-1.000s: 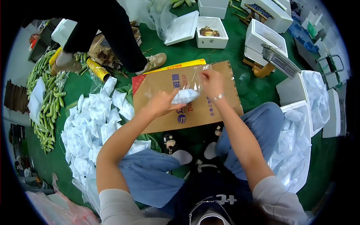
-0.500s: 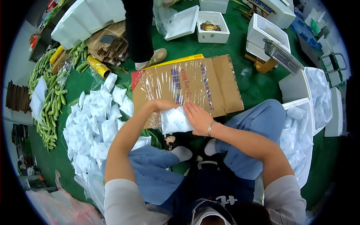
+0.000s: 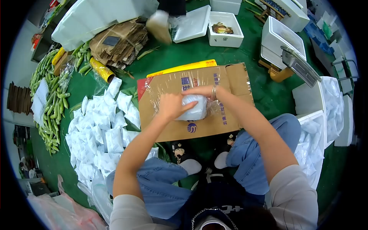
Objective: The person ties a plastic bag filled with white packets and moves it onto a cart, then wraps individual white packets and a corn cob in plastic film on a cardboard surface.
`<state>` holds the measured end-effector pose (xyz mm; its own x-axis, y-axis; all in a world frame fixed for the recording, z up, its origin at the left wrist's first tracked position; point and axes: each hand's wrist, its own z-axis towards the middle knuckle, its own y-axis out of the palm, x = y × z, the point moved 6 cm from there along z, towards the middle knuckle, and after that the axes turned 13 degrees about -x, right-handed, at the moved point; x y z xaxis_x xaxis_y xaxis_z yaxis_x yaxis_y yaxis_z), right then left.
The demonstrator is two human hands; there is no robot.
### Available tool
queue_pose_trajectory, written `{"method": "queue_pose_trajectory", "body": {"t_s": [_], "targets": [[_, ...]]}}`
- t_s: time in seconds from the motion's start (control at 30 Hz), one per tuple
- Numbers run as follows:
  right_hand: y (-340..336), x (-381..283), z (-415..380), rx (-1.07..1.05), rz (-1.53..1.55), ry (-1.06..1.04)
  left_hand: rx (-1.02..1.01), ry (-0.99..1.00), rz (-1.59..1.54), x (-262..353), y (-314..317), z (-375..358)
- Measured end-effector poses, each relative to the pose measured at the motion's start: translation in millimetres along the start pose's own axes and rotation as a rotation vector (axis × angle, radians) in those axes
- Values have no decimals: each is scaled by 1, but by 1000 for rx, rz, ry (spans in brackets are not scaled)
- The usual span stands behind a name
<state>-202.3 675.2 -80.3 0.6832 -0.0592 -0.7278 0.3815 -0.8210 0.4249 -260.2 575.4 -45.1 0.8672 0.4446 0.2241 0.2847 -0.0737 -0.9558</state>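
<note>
A white ice pack (image 3: 196, 110) lies on the flattened cardboard box (image 3: 165, 128), with clear plastic film (image 3: 155, 90) around it and stretched over the board. My left hand (image 3: 171, 105) is closed on the pack's left side, its thumb lying across the top. Over the pack's far edge bends my right hand (image 3: 200, 91), a bracelet at its wrist; its fingers close on the wrapped pack, partly hidden. Behind the board's far edge is a long yellow cling wrap box (image 3: 184, 67).
A heap of white ice packs (image 3: 97, 130) covers the floor at left, beside green vegetables (image 3: 50, 115). Foam boxes (image 3: 226, 40) stand at the back and right, near a scale (image 3: 301, 65). Another person's shoe (image 3: 159, 28) is at the back.
Both hands have carried the pack forward from the board's near edge to its middle, turning it over in film. The other person's leg has moved back, away from the board.
</note>
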Motion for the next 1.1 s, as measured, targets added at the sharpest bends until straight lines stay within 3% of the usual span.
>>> {"method": "queue_pose_trajectory", "body": {"t_s": [0.1,0.13,0.17,0.23,0.27,0.3,0.33,0.37,0.4,0.43,0.47,0.5,0.57,0.6,0.63,0.67,0.7,0.73,0.77,0.8,0.83,0.9,0.93,0.97,1.0,1.03,1.07,1.1], "targets": [[-32,17,27,100,-73,-161,-43,38,-168,-9,7,13],[-33,21,31,49,-74,-178,-211,13,-184,-11,15,15],[-28,18,28,52,-69,-188,-215,19,-174,-7,18,13],[-10,11,18,-16,-155,-191,-180,136,-1080,1,42,6],[-16,19,26,11,-254,-192,-581,-222,-1451,-17,105,1],[-16,15,32,67,-502,-190,-848,-300,-1817,13,105,-28],[-16,25,30,103,-406,-172,-690,-332,-1890,31,95,-47],[1,27,19,135,-309,-155,-1073,-285,-2008,32,129,-73],[-33,57,65,216,-380,-446,-1347,-469,-2257,47,158,-105],[-25,56,62,217,-386,-458,-1425,-260,-2143,58,159,-124],[-13,53,55,218,-432,-476,-1008,-97,-1492,83,139,-126],[1,50,47,218,-478,-489,-1268,-102,-1227,81,168,-154],[24,43,26,288,-552,-410,-1490,173,-988,97,215,-204],[40,40,18,416,-929,-279,-1597,113,-1021,108,190,-221],[59,41,12,540,-1300,-128,-1507,-19,-760,114,155,-223],[88,43,-10,604,-1366,-440,-1510,-219,-1236,112,170,-232],[118,39,-28,449,-1263,-339,-1432,-405,-1704,102,192,-236],[136,53,-34,156,-823,-360,-1206,-293,-1838,100,200,-221],[156,55,-43,-95,-593,-391,-971,-166,-1948,91,202,-204],[175,55,-61,-49,-450,-414,-1377,70,-2376,86,197,-196],[174,47,-81,260,-462,-696,-1269,278,-2563,101,160,-185],[139,51,-98,630,-231,-759,-739,111,-2369,128,72,-178],[116,59,-102,750,-68,-793,-419,40,-2253,137,60,-173],[97,67,-103,862,111,-827,-60,130,-1711,139,30,-167],[86,68,-93,854,99,-850,169,49,-1310,136,16,-168],[78,69,-92,1037,-60,-912,373,-36,-902,135,2,-176],[79,69,-97,1222,-224,-957,382,-36,-896,138,-7,-179],[96,57,-108,1219,-229,-961,456,-205,-901,133,-18,-182]]}}
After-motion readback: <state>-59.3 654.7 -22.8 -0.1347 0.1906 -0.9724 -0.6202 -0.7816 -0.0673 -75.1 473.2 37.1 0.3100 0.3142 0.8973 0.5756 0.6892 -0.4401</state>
